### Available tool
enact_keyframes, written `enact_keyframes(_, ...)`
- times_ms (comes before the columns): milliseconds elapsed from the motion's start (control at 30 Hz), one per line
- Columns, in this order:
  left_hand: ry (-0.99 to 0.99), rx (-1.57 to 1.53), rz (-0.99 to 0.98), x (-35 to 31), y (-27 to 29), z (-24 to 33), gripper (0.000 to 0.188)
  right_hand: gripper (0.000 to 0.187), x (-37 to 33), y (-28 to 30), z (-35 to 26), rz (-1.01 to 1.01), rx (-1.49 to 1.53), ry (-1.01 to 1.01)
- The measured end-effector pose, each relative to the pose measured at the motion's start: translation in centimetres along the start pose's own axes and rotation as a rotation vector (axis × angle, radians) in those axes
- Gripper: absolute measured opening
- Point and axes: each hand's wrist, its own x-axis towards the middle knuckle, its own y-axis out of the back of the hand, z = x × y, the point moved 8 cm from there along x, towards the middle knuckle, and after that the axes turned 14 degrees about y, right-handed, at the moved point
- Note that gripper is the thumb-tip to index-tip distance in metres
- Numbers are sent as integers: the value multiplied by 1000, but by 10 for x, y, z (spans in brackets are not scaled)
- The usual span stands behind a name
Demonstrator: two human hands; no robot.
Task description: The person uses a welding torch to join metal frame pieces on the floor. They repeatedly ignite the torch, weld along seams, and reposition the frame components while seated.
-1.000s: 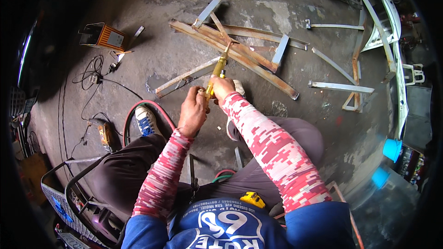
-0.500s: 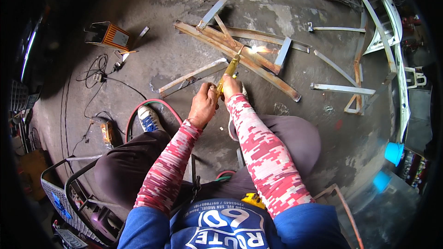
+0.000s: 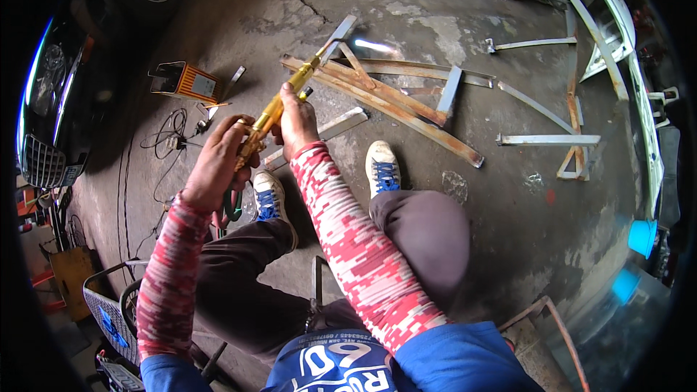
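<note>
My right hand is wrapped around the body of a brass gas torch. At the torch's rear, my left hand has its fingers closed around the valve end, where green and red hoses trail down. A bright blue-white flame streams from the nozzle, pointing right. The nozzle appears over the upper end of a rusty angle-iron frame lying on the floor; its height above the metal is unclear. A loose metal bar lies partly behind my right hand.
An orange striped box and tangled black cable lie left, near a parked car. More welded metal frames lie right, by a white panel. My sneakers rest on the concrete floor.
Both hands and the torch have moved left and up in the picture, with the flame shifting away from the frame's middle joint. My legs have shifted, and both sneakers now show.
</note>
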Motion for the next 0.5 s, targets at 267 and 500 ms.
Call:
enact_keyframes(267,62,-58,-114,68,17,-7,36,45,32,5,12,-113,-5,-145)
enact_keyframes(500,180,-87,-199,120,7,-39,35,43,42,36,63,-10,-21,-195)
